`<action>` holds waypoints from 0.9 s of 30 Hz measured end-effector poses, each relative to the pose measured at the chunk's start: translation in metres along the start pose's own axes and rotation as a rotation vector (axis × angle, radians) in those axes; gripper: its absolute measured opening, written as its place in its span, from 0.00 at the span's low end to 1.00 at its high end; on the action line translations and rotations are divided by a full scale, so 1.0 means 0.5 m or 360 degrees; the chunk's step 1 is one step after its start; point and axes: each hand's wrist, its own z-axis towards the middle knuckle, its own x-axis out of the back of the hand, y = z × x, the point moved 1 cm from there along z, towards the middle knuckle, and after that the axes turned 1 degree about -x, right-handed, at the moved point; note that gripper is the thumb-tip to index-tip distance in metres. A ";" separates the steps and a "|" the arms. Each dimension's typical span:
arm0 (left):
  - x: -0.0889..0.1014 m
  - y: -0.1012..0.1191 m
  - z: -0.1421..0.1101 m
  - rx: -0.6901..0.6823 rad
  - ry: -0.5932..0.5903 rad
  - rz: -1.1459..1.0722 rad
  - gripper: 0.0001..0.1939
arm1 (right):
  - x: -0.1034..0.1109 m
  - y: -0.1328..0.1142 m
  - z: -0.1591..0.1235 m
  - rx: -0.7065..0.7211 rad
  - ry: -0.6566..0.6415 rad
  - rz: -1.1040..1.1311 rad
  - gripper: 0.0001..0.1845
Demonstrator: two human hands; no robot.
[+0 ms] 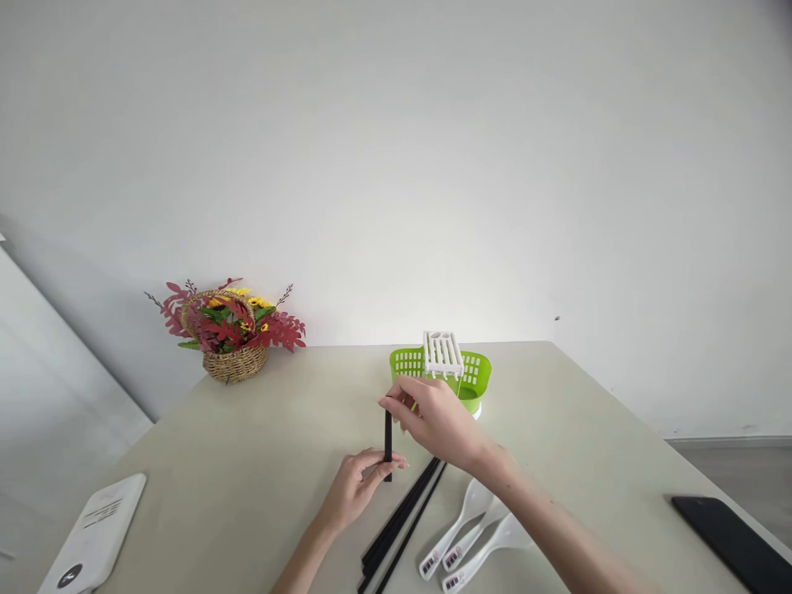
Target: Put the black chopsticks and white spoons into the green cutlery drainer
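Upright between my two hands are black chopsticks [388, 433]; how many cannot be made out. My right hand [430, 415] pinches their upper end, while the fingers of my left hand [362, 483] close around the lower part. Several more black chopsticks [399, 528] lie on the table just right of my left hand. Beneath my right forearm rest white spoons [454, 536], their bowls pointing away and partly covered by the arm. Behind my right hand stands a green basket [476, 375] with a white slotted rack [443, 353] on top, partly hidden by the hand.
A wicker basket of artificial flowers [235, 363] stands at the far left of the table [297, 412]. On the near left lies a white device [99, 528], and a black phone [730, 540] lies along the right edge. A wall [396, 165] rises behind the table.
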 end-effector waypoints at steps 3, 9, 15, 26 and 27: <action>0.001 -0.002 0.000 0.0019 -0.0006 -0.0025 0.17 | 0.015 -0.004 0.010 0.0001 -0.0059 -0.0056 0.13; 0.003 -0.014 -0.002 0.0062 -0.0057 -0.0017 0.16 | 0.038 -0.023 0.028 0.0048 -0.0179 -0.0200 0.13; 0.007 -0.057 0.008 0.0084 0.0433 -0.0056 0.25 | 0.128 -0.038 0.098 0.0027 0.0043 -0.0350 0.14; 0.004 -0.070 0.009 0.0206 0.0586 0.0077 0.22 | 0.222 0.028 0.232 -0.0226 0.0277 -0.0699 0.13; 0.004 -0.069 0.008 0.0201 0.0573 0.0087 0.22 | 0.209 0.042 0.235 -0.0260 0.0238 -0.0719 0.13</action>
